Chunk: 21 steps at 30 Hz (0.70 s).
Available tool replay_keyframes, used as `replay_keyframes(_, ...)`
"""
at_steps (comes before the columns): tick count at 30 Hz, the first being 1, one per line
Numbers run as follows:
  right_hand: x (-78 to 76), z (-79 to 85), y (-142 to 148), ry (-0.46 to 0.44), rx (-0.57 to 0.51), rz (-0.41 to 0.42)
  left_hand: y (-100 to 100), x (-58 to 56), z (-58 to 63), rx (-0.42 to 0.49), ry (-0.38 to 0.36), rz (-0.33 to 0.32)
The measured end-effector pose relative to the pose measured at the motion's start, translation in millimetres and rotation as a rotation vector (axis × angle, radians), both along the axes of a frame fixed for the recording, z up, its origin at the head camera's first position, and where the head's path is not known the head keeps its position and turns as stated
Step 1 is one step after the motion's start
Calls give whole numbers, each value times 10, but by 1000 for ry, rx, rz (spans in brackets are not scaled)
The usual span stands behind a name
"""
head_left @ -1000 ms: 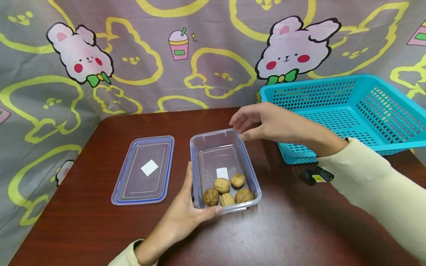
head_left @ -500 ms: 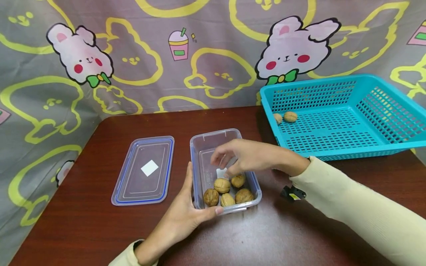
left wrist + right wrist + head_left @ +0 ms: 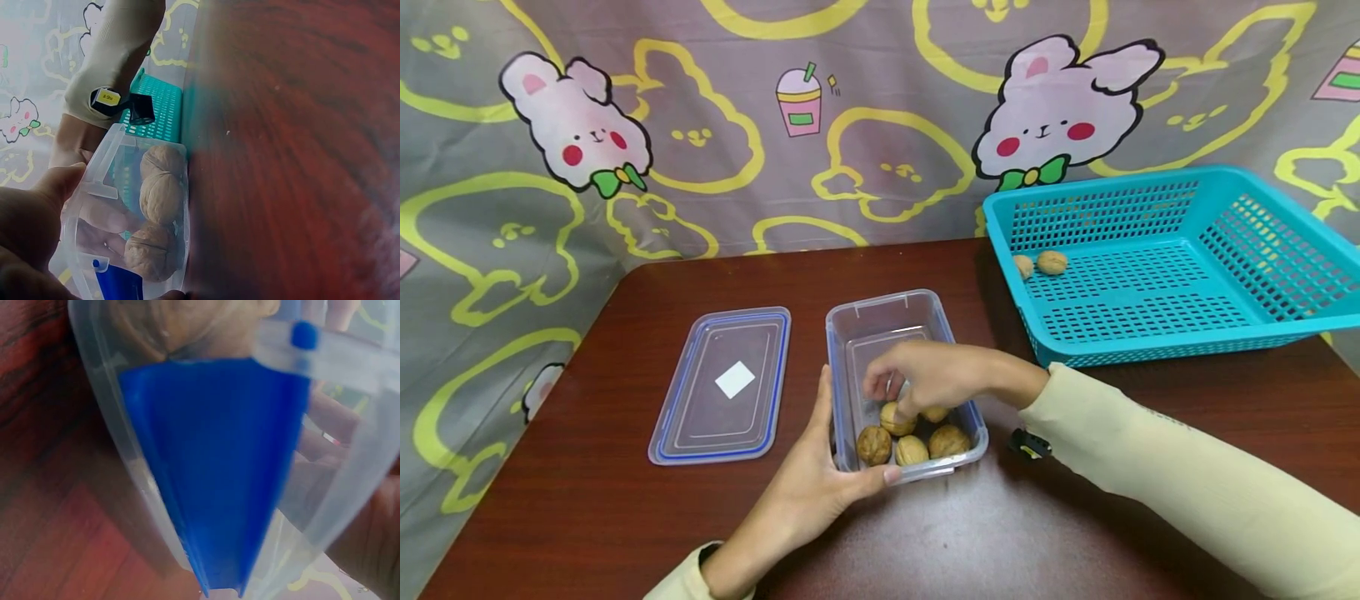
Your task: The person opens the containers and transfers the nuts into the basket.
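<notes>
Walnuts (image 3: 912, 451), five of them, are gathered at the near end of a clear box (image 3: 886, 313), which is set on the table (image 3: 587, 483). The box is held by the left hand (image 3: 816, 479), its grip closed around the near left corner, thumb laid over the near rim. The right hand (image 3: 934, 375) is held inside the walls; its grip is partly open, thumb and fingers curved apart about one walnut (image 3: 891, 423), and whether that nut is firmly touched cannot be told. A clean pick is probably best made with thumb and fingertips set on opposite sides of one nut, neighbours undisturbed, and the box held steady. The lift should be made straight up so that the rim is cleared. Room for the fingers is offered by the bare far half of the box. To the left, apart from the box, the lid (image 3: 715, 421) is laid flat. Farther off at the right, two more walnuts (image 3: 1052, 262) are seen by the left wall of the basket (image 3: 1150, 292), whose floor is otherwise open. Behind, the table is bounded by a patterned cloth (image 3: 700, 200).
</notes>
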State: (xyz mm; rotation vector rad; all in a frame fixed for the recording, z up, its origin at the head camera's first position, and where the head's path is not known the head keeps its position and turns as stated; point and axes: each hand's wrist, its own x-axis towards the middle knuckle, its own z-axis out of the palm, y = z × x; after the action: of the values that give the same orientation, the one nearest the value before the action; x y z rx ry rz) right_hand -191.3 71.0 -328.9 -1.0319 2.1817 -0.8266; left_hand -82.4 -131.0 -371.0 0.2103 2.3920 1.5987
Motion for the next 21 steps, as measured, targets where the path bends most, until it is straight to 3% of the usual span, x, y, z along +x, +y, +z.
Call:
replay_keyframes(12, 32, -89, -86, 33, 50, 22, 0, -2, 2, -5, -2, 9)
replay_keyframes(21, 40, -31, -83, 46, 45, -27, -1, 5, 9, -24, 2, 10)
